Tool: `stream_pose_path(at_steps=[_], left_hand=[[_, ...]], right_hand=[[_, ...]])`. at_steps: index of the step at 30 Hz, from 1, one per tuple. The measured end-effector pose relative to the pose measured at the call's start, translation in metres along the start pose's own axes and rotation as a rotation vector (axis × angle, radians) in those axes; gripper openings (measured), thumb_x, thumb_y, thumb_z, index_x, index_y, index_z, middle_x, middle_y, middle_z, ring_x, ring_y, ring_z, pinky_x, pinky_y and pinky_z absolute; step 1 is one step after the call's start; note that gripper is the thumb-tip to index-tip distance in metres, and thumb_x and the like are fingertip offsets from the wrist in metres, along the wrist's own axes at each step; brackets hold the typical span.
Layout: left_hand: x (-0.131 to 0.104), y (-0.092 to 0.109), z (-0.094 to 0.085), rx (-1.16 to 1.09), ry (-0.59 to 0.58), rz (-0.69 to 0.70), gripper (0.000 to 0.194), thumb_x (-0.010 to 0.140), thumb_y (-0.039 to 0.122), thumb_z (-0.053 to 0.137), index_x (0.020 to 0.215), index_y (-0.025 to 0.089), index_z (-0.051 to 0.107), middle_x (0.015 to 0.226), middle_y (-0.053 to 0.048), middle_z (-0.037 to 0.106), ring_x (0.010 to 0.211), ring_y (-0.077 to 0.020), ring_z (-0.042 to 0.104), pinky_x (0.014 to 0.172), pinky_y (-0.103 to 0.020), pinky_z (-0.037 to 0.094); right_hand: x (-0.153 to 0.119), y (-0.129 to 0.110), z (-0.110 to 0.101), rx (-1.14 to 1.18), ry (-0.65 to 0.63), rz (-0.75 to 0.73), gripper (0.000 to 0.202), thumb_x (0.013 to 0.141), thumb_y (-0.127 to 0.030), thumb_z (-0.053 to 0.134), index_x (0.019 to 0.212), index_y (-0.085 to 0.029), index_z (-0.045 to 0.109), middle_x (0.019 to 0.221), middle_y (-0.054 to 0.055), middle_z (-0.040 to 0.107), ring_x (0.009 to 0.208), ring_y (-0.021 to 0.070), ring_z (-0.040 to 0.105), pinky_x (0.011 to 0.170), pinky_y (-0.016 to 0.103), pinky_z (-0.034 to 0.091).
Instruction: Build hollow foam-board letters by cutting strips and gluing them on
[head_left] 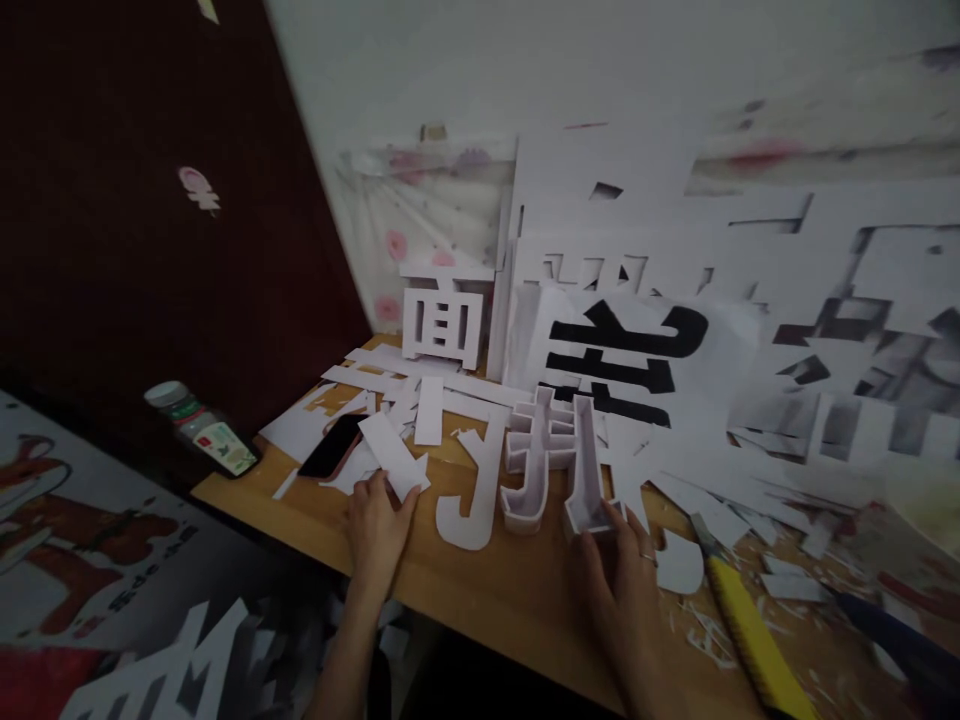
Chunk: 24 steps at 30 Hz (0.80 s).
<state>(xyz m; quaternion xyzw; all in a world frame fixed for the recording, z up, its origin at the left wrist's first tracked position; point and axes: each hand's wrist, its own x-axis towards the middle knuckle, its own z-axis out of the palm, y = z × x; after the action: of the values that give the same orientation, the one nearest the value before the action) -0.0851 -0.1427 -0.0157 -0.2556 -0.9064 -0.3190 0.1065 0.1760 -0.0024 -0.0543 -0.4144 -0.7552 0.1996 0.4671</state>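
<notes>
White hollow character [540, 460] on surface [424, 572], against half-curled right hand [621, 585], grip unclear, with white strip [388, 452] pinched in left hand [377, 528].

The letter with walls [585, 460] and the strip [390, 455] are both showing plain white. The flat hooked piece [486, 480] is looking white too. Big black shapes [611, 371] are standing out on white paper [724, 365]. The cutter [750, 630] is showing yellow. The counter [450, 590] is looking light brown, and pink flowers [396, 245] are dotting the pale sheet [457, 215].
</notes>
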Motion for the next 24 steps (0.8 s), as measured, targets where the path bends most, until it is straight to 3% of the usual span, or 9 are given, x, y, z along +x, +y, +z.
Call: stream_pose_path(at_steps=[7, 9, 12, 16, 20, 24], left_hand=[[0.010, -0.003, 0.019, -0.103, -0.014, -0.014, 0.042, 0.080, 0.027, 0.067, 0.120, 0.015, 0.056, 0.095, -0.009, 0.075, 0.090, -0.0254, 0.071, 0.083, -0.040, 0.053], [0.011, -0.004, 0.019, -0.133, -0.039, 0.038, 0.032, 0.084, 0.027, 0.064, 0.114, 0.018, 0.061, 0.092, -0.006, 0.076, 0.088, -0.0229, 0.072, 0.082, -0.037, 0.054], [0.021, -0.009, 0.013, -0.115, -0.031, 0.094, 0.019, 0.088, 0.030, 0.057, 0.101, 0.021, 0.068, 0.102, -0.009, 0.075, 0.099, -0.0251, 0.068, 0.092, -0.040, 0.051], [0.042, -0.016, 0.005, -0.006, 0.006, 0.077, 0.026, 0.083, 0.023, 0.061, 0.107, 0.016, 0.068, 0.118, -0.017, 0.069, 0.118, -0.0337, 0.059, 0.104, -0.050, 0.041], [0.060, -0.026, 0.001, 0.051, -0.015, 0.046, 0.024, 0.080, 0.018, 0.060, 0.103, 0.016, 0.068, 0.113, -0.018, 0.071, 0.114, -0.0377, 0.061, 0.099, -0.056, 0.042], [0.079, -0.041, -0.005, 0.001, -0.029, 0.020, 0.026, 0.084, 0.025, 0.056, 0.108, 0.018, 0.064, 0.110, -0.014, 0.074, 0.105, -0.0310, 0.067, 0.092, -0.046, 0.050]], right_hand=[[-0.001, 0.018, 0.001, -0.028, -0.037, -0.036, 0.050, 0.096, -0.050, 0.048, 0.138, -0.022, 0.050, 0.137, 0.019, 0.048, 0.129, 0.0374, 0.046, 0.103, 0.062, 0.040], [-0.001, 0.019, 0.001, -0.038, -0.030, -0.035, 0.051, 0.096, -0.051, 0.048, 0.137, -0.022, 0.052, 0.137, 0.019, 0.048, 0.128, 0.0377, 0.047, 0.103, 0.062, 0.039], [-0.001, 0.014, 0.001, -0.045, -0.026, -0.019, 0.052, 0.096, -0.053, 0.046, 0.136, -0.020, 0.051, 0.138, 0.020, 0.047, 0.129, 0.0374, 0.046, 0.104, 0.061, 0.038], [0.000, 0.007, -0.001, -0.049, -0.030, 0.005, 0.055, 0.097, -0.055, 0.043, 0.134, -0.016, 0.053, 0.137, 0.022, 0.048, 0.129, 0.0378, 0.047, 0.104, 0.060, 0.039], [0.000, 0.006, 0.000, -0.030, -0.006, -0.003, 0.058, 0.096, -0.058, 0.043, 0.134, -0.015, 0.053, 0.138, 0.022, 0.047, 0.130, 0.0382, 0.046, 0.105, 0.060, 0.038], [-0.001, 0.004, 0.000, -0.030, -0.008, 0.022, 0.055, 0.096, -0.056, 0.044, 0.134, -0.018, 0.053, 0.139, 0.020, 0.047, 0.129, 0.0369, 0.047, 0.104, 0.059, 0.040]])
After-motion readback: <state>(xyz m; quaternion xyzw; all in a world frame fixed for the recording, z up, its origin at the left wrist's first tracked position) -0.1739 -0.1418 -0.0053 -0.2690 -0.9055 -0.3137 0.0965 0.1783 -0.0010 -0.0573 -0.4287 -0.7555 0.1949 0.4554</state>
